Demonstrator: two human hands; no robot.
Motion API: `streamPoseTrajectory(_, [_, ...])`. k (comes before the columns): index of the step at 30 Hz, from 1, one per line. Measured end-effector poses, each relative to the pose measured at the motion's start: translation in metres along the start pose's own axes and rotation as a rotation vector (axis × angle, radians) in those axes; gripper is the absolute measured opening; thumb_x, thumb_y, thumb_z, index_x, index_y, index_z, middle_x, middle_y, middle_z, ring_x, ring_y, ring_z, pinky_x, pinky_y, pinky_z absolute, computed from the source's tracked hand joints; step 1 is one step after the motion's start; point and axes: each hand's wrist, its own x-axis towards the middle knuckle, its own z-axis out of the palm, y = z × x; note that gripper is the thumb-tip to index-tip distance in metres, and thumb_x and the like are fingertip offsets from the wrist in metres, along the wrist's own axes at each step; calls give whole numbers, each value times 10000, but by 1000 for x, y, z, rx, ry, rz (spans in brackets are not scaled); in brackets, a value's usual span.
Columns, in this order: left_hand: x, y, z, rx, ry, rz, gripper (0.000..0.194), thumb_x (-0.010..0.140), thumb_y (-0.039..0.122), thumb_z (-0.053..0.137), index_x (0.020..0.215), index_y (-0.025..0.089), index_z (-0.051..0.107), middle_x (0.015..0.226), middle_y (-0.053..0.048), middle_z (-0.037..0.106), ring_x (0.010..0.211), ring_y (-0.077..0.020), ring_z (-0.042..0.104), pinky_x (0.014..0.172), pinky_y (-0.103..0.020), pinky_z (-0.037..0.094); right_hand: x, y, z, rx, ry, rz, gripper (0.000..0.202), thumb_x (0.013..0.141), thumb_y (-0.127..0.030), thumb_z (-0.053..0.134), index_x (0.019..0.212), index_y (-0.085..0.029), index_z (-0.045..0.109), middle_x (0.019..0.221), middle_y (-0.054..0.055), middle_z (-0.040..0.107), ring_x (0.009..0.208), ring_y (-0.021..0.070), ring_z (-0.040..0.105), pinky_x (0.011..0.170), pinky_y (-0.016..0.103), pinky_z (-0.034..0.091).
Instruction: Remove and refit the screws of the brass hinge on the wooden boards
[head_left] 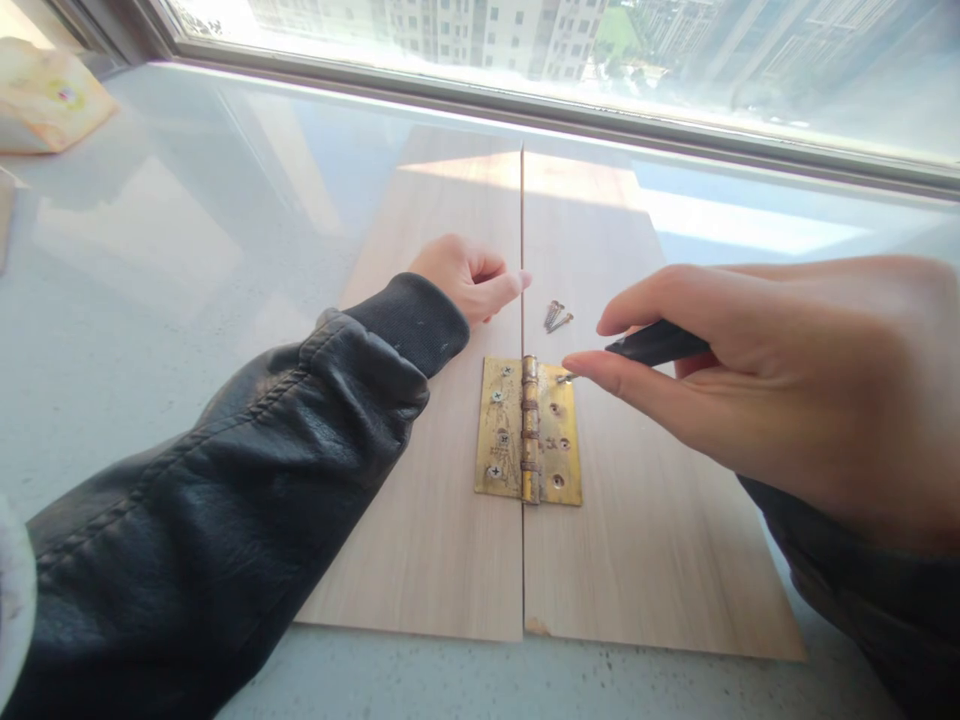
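A worn brass hinge lies flat across the seam between two pale wooden boards. Its left leaf has several crosshead screws in it. In the right leaf, a small screw stands at the top hole, and the lower holes show no screws. My right hand is closed around a black-handled screwdriver, with the thumb tip beside that screw; the shaft is mostly hidden. My left hand rests on the left board, fingers curled in, thumb tip at the seam. Several loose screws lie on the right board.
The boards lie on a pale speckled sill below a window frame. A light-coloured block-like object stands at the far left. The right board's near inner corner is chipped.
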Motion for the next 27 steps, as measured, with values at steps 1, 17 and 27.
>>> streamPoseTrajectory(1, [0, 0, 0, 3, -3, -1, 395, 880, 331, 584, 517, 181, 539, 427, 56, 411, 455, -90, 379, 528, -275, 311, 0, 2, 1, 9, -3, 18, 135, 880, -219, 693, 810, -179, 584, 595, -34, 554, 523, 111, 507, 512, 305, 348])
streamPoseTrajectory(17, [0, -2, 3, -28, 44, 15, 391, 856, 319, 603, 495, 185, 534, 419, 61, 406, 437, -85, 360, 503, -274, 281, 0, 22, -7, 163, -121, -23, 140, 855, -191, 652, 989, -230, 665, 774, -32, 709, 554, 119, 598, 532, 289, 425])
streamPoseTrajectory(27, [1, -2, 2, -14, 24, 11, 402, 871, 323, 604, 500, 182, 539, 407, 64, 394, 428, -83, 355, 501, -270, 287, 0, 13, -1, 15, -10, -43, 120, 870, -226, 702, 853, -187, 589, 619, -34, 599, 528, 124, 548, 532, 300, 373])
